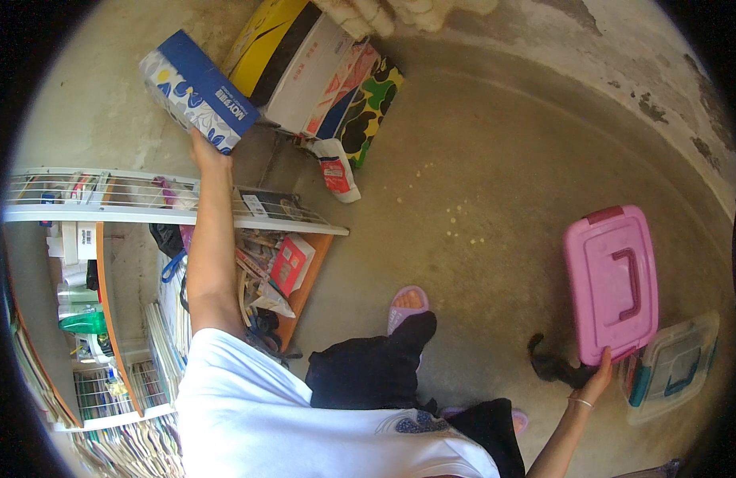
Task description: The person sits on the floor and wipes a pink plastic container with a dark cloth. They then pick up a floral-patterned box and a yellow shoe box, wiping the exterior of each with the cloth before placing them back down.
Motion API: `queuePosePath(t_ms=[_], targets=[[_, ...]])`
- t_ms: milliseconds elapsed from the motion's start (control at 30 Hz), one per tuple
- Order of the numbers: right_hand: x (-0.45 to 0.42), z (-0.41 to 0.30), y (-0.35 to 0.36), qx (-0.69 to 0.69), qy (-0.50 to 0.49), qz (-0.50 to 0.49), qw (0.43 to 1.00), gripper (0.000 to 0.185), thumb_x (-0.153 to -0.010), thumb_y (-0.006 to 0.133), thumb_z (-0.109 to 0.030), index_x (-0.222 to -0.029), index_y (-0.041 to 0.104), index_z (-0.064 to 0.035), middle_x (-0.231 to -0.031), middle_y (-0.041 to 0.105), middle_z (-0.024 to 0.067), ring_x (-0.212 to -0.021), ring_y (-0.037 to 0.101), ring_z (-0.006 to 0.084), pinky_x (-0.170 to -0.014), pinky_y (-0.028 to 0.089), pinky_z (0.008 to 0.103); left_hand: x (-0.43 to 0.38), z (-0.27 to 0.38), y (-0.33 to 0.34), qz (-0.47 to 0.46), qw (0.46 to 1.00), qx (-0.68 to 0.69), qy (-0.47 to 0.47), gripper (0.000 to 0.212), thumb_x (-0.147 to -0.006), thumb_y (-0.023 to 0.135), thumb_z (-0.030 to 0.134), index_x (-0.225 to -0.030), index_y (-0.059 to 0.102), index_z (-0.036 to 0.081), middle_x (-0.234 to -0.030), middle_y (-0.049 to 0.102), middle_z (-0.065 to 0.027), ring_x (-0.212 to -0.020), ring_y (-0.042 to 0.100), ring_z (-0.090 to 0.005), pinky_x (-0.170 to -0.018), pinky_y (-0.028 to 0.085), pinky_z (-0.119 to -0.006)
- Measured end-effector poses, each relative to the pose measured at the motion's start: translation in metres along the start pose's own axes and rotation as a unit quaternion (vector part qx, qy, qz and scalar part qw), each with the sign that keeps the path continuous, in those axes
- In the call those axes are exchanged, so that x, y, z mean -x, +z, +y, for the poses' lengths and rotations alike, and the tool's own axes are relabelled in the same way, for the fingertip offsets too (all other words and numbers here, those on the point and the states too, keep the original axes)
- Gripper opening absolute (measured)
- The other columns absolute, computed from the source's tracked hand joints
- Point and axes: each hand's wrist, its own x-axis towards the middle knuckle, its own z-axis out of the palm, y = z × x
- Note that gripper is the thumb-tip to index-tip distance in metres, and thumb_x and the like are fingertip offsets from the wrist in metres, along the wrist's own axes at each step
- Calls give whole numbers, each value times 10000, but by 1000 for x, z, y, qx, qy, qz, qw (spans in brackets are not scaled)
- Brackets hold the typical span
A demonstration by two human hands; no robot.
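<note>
My left hand (209,154) reaches out at the upper left and grips the near lower edge of a blue and white cardboard shoebox (194,89). The box has a flower pattern and bears writing; its far end lies against or close to a stack of boxes, and I cannot tell whether they touch. At the right, my right hand (594,379), with a bracelet at the wrist, holds the near end of a pink plastic storage box (601,287) with a dark pink carry handle. Part of that hand's grip is hidden under the box.
Stacked boxes (311,74) stand by the wall. A red and white plastic packet (338,170) hangs beside them. A white-framed bookshelf (164,215) fills the left. A clear storage box (669,370) lies on the concrete floor (493,167), near a small black cat (556,367).
</note>
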Motion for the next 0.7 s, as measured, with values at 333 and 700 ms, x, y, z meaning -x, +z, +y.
queuePosePath(t_ms=[333,700], targets=[[-6,-6,-3,2,-9,1,1000,521,-865,665,-343,-1230,549,10,-1188,581,82,-1006,579,201,-853,463,325,50,4,27,207,972,-37,105,510,-862,638,343,-1143,552,-74,-1111,586,-166,-967,604,-276,-810,537,-461],[13,-9,17,-10,-2,1,1000,518,-887,645,-329,-1258,531,14,-1186,587,91,-1004,589,213,-866,469,340,60,21,28,-58,970,175,-161,664,-842,521,482,-1386,391,125,-1412,348,-215,-1309,311,-425,-1028,292,-681]])
